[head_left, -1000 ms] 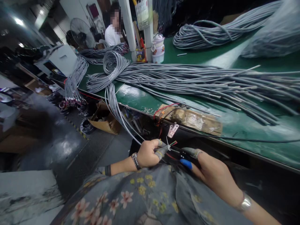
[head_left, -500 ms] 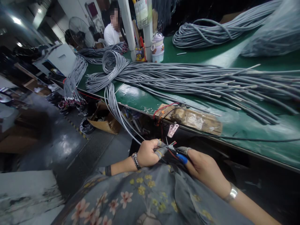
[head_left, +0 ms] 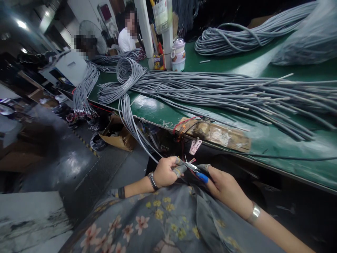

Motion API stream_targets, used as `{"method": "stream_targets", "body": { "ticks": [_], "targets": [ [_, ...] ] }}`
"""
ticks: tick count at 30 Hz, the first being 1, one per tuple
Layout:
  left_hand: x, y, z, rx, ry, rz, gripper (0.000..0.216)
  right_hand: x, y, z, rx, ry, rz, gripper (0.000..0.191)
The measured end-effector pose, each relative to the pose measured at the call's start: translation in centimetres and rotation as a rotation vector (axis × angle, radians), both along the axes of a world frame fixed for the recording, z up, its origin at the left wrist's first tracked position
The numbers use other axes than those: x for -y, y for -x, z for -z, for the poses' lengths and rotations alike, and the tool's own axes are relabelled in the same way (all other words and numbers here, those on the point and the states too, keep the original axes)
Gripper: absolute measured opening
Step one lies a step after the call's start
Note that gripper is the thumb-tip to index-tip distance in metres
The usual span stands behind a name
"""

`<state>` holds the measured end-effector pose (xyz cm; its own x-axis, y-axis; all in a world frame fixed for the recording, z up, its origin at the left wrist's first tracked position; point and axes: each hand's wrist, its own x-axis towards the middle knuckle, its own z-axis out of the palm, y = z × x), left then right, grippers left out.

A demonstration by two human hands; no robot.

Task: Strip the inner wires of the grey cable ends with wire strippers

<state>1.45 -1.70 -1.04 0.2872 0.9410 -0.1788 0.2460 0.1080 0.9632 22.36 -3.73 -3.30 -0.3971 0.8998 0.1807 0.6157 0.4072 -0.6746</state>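
Green bench (head_left: 276, 144) at twelve o'clock, our left hand (head_left: 166, 173) pinches a cable (head_left: 152, 155), our right hand (head_left: 229, 182) clasps a metal-tipped tool (head_left: 192, 166) whose slip could nick the coloured wires (head_left: 192, 160).

"How many hands, lower middle?"
"Two: left hand (head_left: 166, 173), right hand (head_left: 226, 183)."
"Pliers (head_left: 193, 167) there?"
"One pair."
"Fans, upper left?"
"One round fan (head_left: 91, 27)."
"Cups, upper centre?"
"One lidded cup (head_left: 178, 57)."
"Bags, upper right?"
"One plastic bag (head_left: 309, 45)."
"Boards, right of centre?"
"One wooden board (head_left: 223, 136)."

A lidded cup (head_left: 179, 58) stands beside a post (head_left: 167, 44); farther back is what looks like a fan (head_left: 101, 38).
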Motion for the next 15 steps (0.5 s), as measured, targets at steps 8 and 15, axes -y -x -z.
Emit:
{"method": "stream_targets", "body": {
  "ticks": [8, 15],
  "targets": [
    [0.1, 0.0, -0.1, -0.010, 0.006, 0.004, 0.022, -0.1, 0.7, -0.5, -0.023, -0.039, 0.006, 0.030],
    [0.2, -0.1, -0.1, 0.041, 0.009, -0.017, 0.034, -0.8, 1.4, -1.6, -0.226, 0.005, 0.083, 0.033]
  ]
}}
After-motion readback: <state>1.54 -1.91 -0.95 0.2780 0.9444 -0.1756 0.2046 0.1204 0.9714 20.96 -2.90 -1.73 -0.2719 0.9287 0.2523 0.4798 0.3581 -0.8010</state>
